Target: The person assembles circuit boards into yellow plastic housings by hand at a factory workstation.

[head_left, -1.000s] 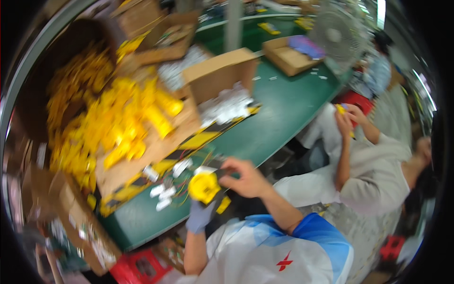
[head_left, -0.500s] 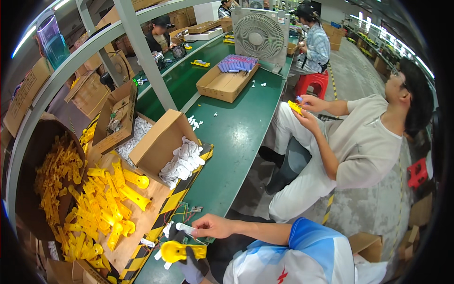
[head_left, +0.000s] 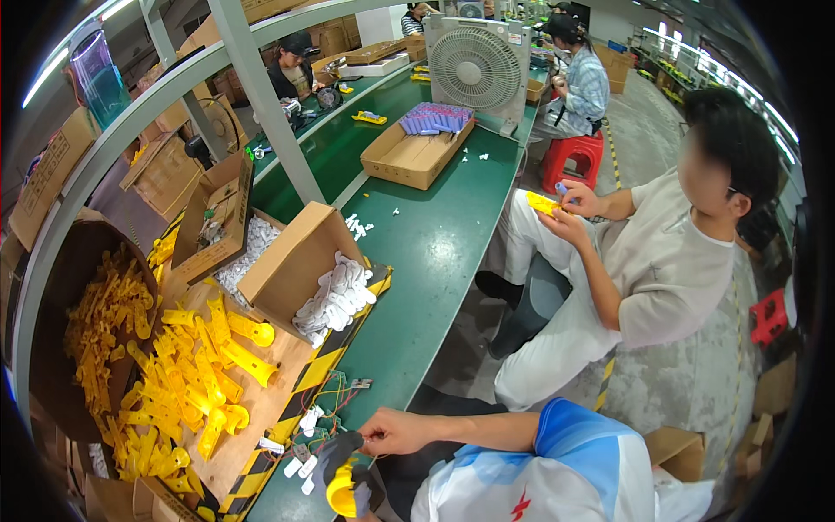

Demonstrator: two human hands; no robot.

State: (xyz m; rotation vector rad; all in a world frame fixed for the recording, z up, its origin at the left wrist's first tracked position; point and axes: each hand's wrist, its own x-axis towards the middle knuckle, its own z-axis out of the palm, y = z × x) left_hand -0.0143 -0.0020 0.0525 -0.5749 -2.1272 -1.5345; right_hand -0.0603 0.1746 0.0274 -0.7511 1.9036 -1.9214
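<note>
Since half a second ago the view has swung up a little, so both hands now sit at the bottom edge, a touch lower than before. Gloved, the left hand is closed around a yellow plastic part just above the near edge of the green counter. Close beside it, the right hand, fingers pinched together, reaches toward the small wired circuit boards lying on the counter. Further left lie a heap of yellow plastic parts and an open cardboard box of white pieces. Across the aisle a seated person holds another yellow piece.
</note>
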